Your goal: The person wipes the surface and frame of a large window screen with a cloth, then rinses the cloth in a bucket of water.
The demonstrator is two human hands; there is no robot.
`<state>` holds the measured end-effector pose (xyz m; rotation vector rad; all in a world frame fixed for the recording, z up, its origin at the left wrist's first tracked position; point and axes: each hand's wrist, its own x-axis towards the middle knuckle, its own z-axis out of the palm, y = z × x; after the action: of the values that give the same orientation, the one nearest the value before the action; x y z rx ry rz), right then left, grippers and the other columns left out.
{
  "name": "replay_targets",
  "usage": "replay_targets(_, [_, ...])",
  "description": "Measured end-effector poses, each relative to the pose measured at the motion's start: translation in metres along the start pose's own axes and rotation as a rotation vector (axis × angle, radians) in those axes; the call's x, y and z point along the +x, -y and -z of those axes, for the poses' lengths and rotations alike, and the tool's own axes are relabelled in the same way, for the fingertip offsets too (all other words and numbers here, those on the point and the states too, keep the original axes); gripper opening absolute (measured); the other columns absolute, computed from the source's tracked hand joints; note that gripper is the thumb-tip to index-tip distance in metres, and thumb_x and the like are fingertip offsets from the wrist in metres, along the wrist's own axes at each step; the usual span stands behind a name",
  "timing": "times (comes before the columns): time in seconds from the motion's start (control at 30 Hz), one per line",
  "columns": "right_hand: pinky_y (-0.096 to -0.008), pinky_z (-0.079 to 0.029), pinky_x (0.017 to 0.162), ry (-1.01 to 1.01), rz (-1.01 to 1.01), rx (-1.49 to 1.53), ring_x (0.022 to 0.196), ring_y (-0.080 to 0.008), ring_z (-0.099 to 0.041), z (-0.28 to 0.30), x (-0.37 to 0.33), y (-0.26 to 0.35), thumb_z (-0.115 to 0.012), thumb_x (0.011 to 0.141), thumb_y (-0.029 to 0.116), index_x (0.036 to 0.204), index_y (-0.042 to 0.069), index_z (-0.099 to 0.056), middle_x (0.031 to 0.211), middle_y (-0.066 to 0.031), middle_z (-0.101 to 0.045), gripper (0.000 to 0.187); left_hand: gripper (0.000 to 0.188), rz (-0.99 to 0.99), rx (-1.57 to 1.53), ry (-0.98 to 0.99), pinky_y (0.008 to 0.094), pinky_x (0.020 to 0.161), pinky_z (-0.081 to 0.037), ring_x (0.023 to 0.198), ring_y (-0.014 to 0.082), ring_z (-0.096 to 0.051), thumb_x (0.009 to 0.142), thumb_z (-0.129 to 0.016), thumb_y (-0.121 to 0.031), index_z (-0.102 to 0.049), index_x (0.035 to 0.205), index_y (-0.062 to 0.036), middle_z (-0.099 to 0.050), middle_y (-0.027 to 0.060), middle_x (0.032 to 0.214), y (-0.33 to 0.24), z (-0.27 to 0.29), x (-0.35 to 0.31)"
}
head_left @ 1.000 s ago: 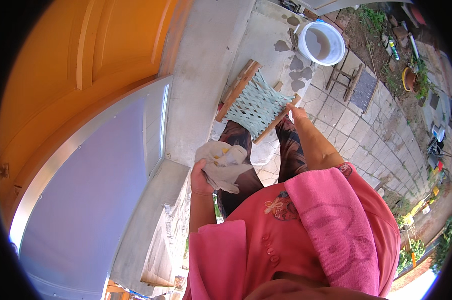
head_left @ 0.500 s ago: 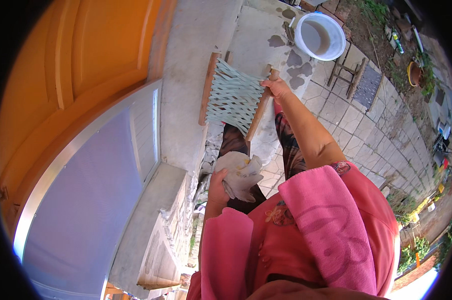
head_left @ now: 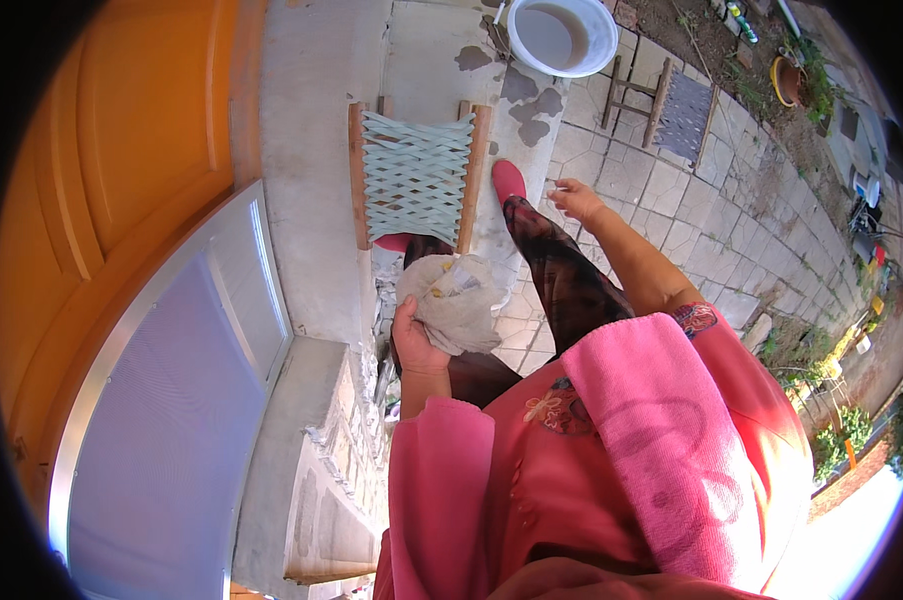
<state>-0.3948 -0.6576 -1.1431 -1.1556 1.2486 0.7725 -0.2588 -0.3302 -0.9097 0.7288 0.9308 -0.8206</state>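
A wooden stool with a seat of woven pale green straps (head_left: 416,165) stands on the concrete ledge in front of me. My left hand (head_left: 418,343) is closed round the edge of a crumpled greyish-white cloth (head_left: 458,305) with yellowish marks, held just on the near side of the stool. Off to the right of the stool, my right hand (head_left: 575,200) hangs in the air with its fingers loosely apart and nothing in them. It is apart from the stool's right wooden rail (head_left: 473,180).
A white tub (head_left: 561,38) of murky water stands beyond the stool, by wet patches on the concrete (head_left: 321,260). A second stool with a grey woven seat (head_left: 684,118) lies on the paving at right. An orange door (head_left: 161,130) and a screen door (head_left: 161,400) flank the left.
My right hand has let go of the stool's right rail and moved away to the right. My left hand still holds the cloth. The view has shifted, with the stool now more upright in it.
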Motion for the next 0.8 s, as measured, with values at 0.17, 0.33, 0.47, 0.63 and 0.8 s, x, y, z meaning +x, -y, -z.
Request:
replay_targets(0.17, [-0.0425, -0.054, 0.095, -0.272, -0.049, -0.671, 0.11, -0.0317, -0.069, 0.135, -0.022, -0.148, -0.074, 0.083, 0.041, 0.137, 0.006, -0.057, 0.114, -0.0229, -0.071, 0.067, 0.059, 0.01, 0.05, 0.026, 0.0522, 0.114, -0.041, 0.133, 0.0355, -0.054, 0.093, -0.059, -0.031, -0.05, 0.144, -0.0026, -0.057, 0.0146, 0.144, -0.003, -0.037, 0.014])
replay_targets(0.33, [-0.0361, -0.058, 0.076, -0.347, -0.235, -0.531, 0.086, -0.0258, -0.072, 0.152, -0.093, -0.156, -0.073, 0.086, 0.037, 0.127, 0.005, -0.062, 0.1, -0.0184, -0.075, 0.053, 0.058, 0.01, 0.124, 0.116, 0.0518, 0.113, -0.042, 0.131, 0.035, -0.055, 0.093, -0.059, -0.032, -0.052, 0.143, -0.0036, -0.058, 0.014, 0.143, -0.011, -0.078, 0.017])
replay_targets(0.47, [-0.0362, -0.056, 0.088, -0.342, -0.045, -0.311, 0.098, -0.0288, -0.071, 0.12, -0.088, -0.182, -0.072, 0.087, 0.04, 0.129, 0.007, -0.062, 0.109, -0.0185, -0.073, 0.054, 0.058, 0.041, 0.142, 0.235, 0.0515, 0.114, -0.04, 0.132, 0.0345, -0.054, 0.092, -0.06, -0.03, -0.051, 0.143, -0.003, -0.057, 0.0144, 0.143, -0.007, -0.09, 0.027])
replay_targets(0.63, [-0.0357, -0.049, 0.097, 0.061, 0.281, 0.34, 0.116, -0.0219, -0.06, 0.021, -0.165, -0.036, -0.071, 0.093, 0.042, 0.146, 0.008, -0.047, 0.131, -0.0112, -0.062, 0.068, 0.063, 0.129, 0.185, 0.427, 0.0501, 0.118, -0.034, 0.137, 0.0341, -0.048, 0.088, -0.059, -0.021, -0.046, 0.146, -0.0004, -0.055, 0.0149, 0.145, 0.023, -0.087, 0.029])
replay_targets(0.8, [-0.0364, -0.047, 0.102, 0.426, 0.55, 0.789, 0.122, -0.0202, -0.056, -0.035, -0.215, 0.039, -0.071, 0.095, 0.03, 0.151, 0.012, -0.042, 0.138, -0.0091, -0.056, 0.065, 0.071, 0.173, 0.278, 0.565, 0.0478, 0.118, -0.034, 0.137, 0.0336, -0.048, 0.081, -0.057, -0.008, -0.042, 0.149, -0.0039, -0.053, 0.0147, 0.146, 0.052, -0.086, 0.016])
